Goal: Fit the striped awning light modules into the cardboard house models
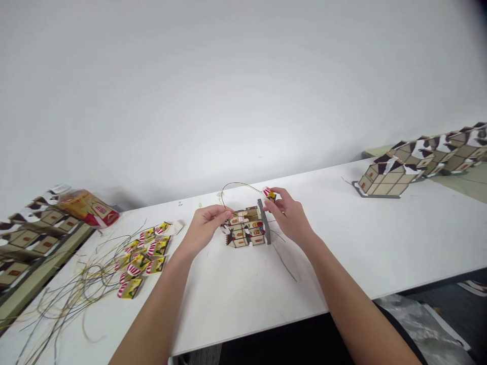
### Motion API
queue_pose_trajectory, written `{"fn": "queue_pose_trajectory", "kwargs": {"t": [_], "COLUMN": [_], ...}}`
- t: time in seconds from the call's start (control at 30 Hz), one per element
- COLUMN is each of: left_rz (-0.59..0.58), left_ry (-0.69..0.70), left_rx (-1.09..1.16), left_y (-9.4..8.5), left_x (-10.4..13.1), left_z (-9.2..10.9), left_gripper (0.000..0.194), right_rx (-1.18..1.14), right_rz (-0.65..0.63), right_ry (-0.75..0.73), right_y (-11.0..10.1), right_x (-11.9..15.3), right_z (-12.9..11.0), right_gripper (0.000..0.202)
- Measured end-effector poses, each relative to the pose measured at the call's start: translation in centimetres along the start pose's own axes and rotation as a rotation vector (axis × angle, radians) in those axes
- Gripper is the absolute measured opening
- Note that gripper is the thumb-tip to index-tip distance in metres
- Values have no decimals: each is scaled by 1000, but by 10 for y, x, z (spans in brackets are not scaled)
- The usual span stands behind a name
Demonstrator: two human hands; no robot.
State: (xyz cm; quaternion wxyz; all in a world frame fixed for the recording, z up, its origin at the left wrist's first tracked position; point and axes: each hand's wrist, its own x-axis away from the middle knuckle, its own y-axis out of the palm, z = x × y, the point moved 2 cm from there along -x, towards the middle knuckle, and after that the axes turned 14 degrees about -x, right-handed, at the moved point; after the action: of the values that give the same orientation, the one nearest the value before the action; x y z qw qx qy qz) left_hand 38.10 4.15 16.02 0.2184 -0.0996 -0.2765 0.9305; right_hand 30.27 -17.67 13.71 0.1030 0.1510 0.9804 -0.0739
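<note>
A model house lies on its side on the white table, its grey base turned to the right. Above that base, my right hand pinches a small market stall with a red-and-white striped awning and a yellow front. A thin wire arcs from the stall over to my left hand. The left thumb and forefinger are closed on the wire at the upper left of the house. Dark wires trail from the base to the lower right.
Several similar striped stalls lie at left with a tangle of wires. Behind them stands a bag-like orange and red container. More model houses line the left edge; others stand at right. The wall rises behind the table.
</note>
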Motion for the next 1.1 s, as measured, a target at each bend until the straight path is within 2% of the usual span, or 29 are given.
{"fn": "queue_pose_trajectory", "kwargs": {"t": [0.1, 0.2, 0.33, 0.47, 0.57, 0.73, 1.1], "left_rz": [-20, -28, 21, 82, 106, 108, 109], "left_ry": [9, 21, 56, 145, 148, 136, 106], "left_rx": [-58, -74, -173, -278, -307, -266, -165], "left_y": [5, 10, 17, 22, 25, 28, 31], "left_x": [1, 3, 4, 4, 3, 2, 0], "left_z": [1, 1, 0, 1, 1, -2, -10], "left_gripper": [29, 29, 30, 28, 27, 27, 26], "right_rx": [-12, 22, 118, 137, 111, 73, -14], "right_rz": [-34, -15, 19, -65, -131, -168, -144], "right_ry": [1, -27, -4, 29, 87, 133, 90], "right_y": [2, 1, -1, 0, 0, -1, -6], "right_x": [0, 0, -2, -1, 1, 0, -2], "right_z": [0, 1, 8, 11, 11, 11, 15], "right_gripper": [37, 39, 42, 34, 29, 28, 30]}}
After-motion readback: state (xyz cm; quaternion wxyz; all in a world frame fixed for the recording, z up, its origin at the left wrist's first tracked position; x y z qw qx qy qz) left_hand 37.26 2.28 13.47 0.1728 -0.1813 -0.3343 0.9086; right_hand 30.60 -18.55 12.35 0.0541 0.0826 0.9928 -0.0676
